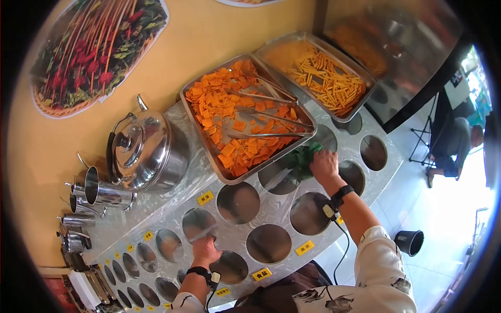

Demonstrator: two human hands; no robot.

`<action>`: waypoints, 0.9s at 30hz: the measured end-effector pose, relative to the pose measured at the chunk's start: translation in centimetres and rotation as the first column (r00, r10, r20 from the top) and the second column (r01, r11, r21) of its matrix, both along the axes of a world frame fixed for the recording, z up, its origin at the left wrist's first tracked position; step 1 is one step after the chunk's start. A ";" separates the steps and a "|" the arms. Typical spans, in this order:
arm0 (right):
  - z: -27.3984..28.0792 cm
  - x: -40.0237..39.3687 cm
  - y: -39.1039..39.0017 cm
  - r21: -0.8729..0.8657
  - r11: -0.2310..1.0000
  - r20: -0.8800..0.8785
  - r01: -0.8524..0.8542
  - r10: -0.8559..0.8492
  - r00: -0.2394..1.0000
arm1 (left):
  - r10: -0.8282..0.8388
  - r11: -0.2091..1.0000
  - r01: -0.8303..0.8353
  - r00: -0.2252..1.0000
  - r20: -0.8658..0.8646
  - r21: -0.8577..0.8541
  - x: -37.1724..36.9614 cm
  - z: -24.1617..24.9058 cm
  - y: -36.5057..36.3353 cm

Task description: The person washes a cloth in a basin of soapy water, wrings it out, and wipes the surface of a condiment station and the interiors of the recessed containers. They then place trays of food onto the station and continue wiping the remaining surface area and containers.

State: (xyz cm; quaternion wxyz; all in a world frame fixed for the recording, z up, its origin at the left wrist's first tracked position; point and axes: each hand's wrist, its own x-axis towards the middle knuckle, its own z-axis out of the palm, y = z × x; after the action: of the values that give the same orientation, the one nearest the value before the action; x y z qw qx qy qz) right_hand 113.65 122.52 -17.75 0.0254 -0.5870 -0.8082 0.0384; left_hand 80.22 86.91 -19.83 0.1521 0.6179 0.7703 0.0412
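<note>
My right hand [324,166] is closed on a dark green cloth [301,160]. The cloth lies on the counter by a round opening, just below the front edge of a metal tray [225,178]. My left hand [206,250] rests palm down on the metal counter [222,229] between two round openings. It seems to hold nothing, though its fingertips are partly hard to make out. Orange square crisps [224,109] and several metal tongs [271,119] fill the tray above the cloth.
A second tray [371,86] holds yellow stick snacks [329,83]. A large steel kettle [172,151] and several metal pots [109,195] stand at left. Yellow labels [304,248] mark the openings. A black bucket [409,242] and a seated person [456,146] are at right.
</note>
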 end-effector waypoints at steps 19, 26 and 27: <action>5.0 8.1 -10.8 0.053 0.998 -0.439 0.033 -0.006 0.898 | 0.047 0.995 -0.045 0.999 0.015 -0.091 -0.4 0.8 0.1; 0.8 -0.4 -6.8 0.022 0.997 -0.182 -0.072 0.075 0.980 | 0.036 0.997 -0.036 0.999 -0.003 -0.061 -0.6 0.4 0.1; 0.5 -1.2 -5.5 0.047 0.995 -0.165 -0.083 0.089 0.982 | 0.030 0.998 -0.029 0.999 0.022 -0.052 -0.6 0.4 0.1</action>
State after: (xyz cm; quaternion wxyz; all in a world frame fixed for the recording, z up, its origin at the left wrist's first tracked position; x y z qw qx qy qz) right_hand 112.43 116.99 -17.24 0.1028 -0.5457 -0.8285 0.0722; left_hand 79.63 87.03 -19.47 0.1760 0.6019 0.7783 0.0305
